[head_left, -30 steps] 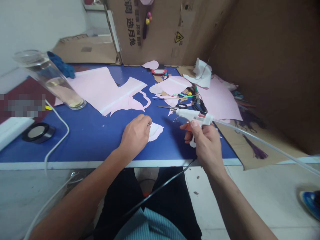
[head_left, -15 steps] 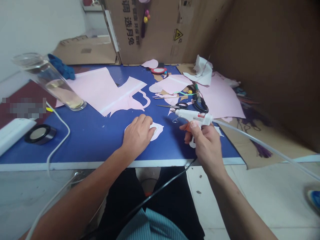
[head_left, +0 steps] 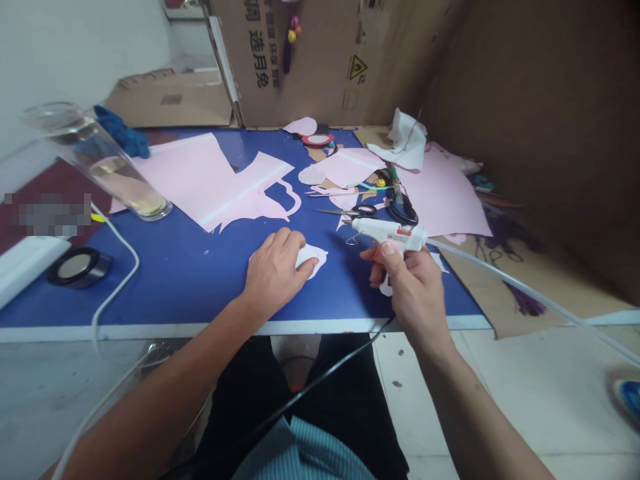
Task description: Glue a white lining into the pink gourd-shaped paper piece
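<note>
My left hand (head_left: pixel 274 268) rests on the blue table with its fingers curled over a pale paper cutout (head_left: pixel 317 257). The right edge of that cutout shows past the thumb; the rest lies hidden beneath my palm. A white hot glue gun (head_left: pixel 387 233) with an orange trigger is gripped in my right hand (head_left: pixel 415 280). Its nozzle points left, above the table and apart from the cutout. From the gun's back runs a long clear glue stick (head_left: pixel 510 279). Black-handled scissors (head_left: pixel 361 211) lie just beyond the nozzle.
Pink paper sheets (head_left: pixel 185 173) and scraps cover the table's far side. To the left stand a glass of liquid (head_left: pixel 130 183), a roll of black tape (head_left: pixel 77 267) and a white cable (head_left: pixel 125 280). Cardboard (head_left: pixel 320 87) walls the back and right. A black cord (head_left: pixel 330 373) crosses my lap.
My left thumb and fingers have shifted slightly on the paper cutout, whose visible part looks a little different. The right hand and glue gun stay almost still.
</note>
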A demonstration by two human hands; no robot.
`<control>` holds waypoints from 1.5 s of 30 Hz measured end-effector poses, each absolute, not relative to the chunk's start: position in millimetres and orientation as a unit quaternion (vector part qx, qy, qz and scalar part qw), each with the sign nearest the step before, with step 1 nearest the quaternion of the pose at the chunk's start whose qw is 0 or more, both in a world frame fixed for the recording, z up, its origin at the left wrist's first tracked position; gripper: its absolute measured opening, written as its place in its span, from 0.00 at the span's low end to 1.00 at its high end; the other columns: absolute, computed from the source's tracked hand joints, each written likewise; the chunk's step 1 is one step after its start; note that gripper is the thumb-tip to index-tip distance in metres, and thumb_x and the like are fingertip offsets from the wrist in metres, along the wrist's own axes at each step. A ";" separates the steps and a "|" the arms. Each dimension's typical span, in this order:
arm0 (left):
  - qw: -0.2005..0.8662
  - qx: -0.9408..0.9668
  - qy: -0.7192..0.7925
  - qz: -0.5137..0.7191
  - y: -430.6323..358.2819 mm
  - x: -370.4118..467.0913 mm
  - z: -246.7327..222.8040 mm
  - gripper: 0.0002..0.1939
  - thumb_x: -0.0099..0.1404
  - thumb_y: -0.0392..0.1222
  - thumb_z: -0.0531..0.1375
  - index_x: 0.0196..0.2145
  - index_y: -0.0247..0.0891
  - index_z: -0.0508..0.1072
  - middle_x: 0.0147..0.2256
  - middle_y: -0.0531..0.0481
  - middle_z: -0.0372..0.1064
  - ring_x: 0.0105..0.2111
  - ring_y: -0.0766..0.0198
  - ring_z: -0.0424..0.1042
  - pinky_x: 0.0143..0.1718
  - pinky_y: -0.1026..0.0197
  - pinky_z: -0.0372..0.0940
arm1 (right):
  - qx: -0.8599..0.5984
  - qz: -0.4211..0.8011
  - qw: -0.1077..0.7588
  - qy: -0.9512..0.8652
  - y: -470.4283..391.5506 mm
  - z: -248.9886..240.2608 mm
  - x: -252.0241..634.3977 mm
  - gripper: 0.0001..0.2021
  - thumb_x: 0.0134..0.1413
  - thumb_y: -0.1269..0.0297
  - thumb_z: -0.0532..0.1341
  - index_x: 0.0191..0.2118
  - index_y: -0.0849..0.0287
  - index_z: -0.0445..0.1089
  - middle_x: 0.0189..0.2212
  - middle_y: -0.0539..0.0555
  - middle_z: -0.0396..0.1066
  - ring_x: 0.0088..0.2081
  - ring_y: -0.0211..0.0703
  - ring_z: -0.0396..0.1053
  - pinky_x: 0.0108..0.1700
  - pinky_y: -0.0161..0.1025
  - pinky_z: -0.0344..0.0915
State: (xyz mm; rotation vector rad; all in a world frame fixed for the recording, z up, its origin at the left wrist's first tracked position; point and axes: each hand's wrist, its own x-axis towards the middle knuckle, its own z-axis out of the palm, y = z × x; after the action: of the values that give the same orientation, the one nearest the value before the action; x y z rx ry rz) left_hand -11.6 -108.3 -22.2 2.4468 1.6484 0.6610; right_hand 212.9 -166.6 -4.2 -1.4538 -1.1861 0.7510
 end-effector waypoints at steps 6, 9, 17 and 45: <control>0.152 0.776 0.511 0.337 -110.7 -26.3 -6.3 0.03 0.73 0.36 0.59 0.42 0.43 0.72 0.41 0.50 0.77 0.41 0.58 0.77 0.44 0.55 0.70 | -0.611 0.318 0.532 -0.492 -166.4 -3.1 213.1 0.24 0.71 0.41 0.62 0.39 0.59 0.80 0.26 0.52 0.74 0.27 0.42 0.71 0.31 0.40 0.67; 0.147 0.802 0.462 0.349 -114.3 -40.3 -0.5 0.10 0.75 0.35 0.55 0.47 0.42 0.75 0.49 0.47 0.81 0.50 0.56 0.80 0.55 0.54 0.72 | -0.613 0.314 0.531 -0.494 -166.7 -4.6 214.0 0.24 0.72 0.41 0.61 0.39 0.58 0.80 0.25 0.52 0.73 0.27 0.42 0.71 0.32 0.40 0.67; 0.132 0.890 0.379 0.214 -115.6 -53.7 -19.7 0.22 0.76 0.31 0.50 0.57 0.40 0.79 0.60 0.45 0.81 0.63 0.56 0.77 0.68 0.50 0.69 | -0.614 0.310 0.529 -0.498 -166.2 -5.0 214.8 0.24 0.72 0.41 0.62 0.38 0.59 0.81 0.23 0.51 0.73 0.27 0.43 0.70 0.33 0.41 0.67; 0.181 0.888 0.393 0.157 -120.5 -54.7 1.9 0.29 0.83 0.45 0.47 0.76 0.37 0.63 0.75 0.44 0.62 0.75 0.52 0.63 0.77 0.46 0.57 | -0.603 0.321 0.539 -0.493 -166.3 -8.4 216.1 0.24 0.73 0.41 0.62 0.39 0.58 0.81 0.26 0.52 0.73 0.28 0.42 0.71 0.33 0.40 0.67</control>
State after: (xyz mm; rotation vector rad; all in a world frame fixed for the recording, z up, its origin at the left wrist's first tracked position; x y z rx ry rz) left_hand -54.7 -120.5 1.9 2.5069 1.1090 0.4429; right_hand 216.1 -166.3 -8.4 -1.4334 -1.1727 0.7639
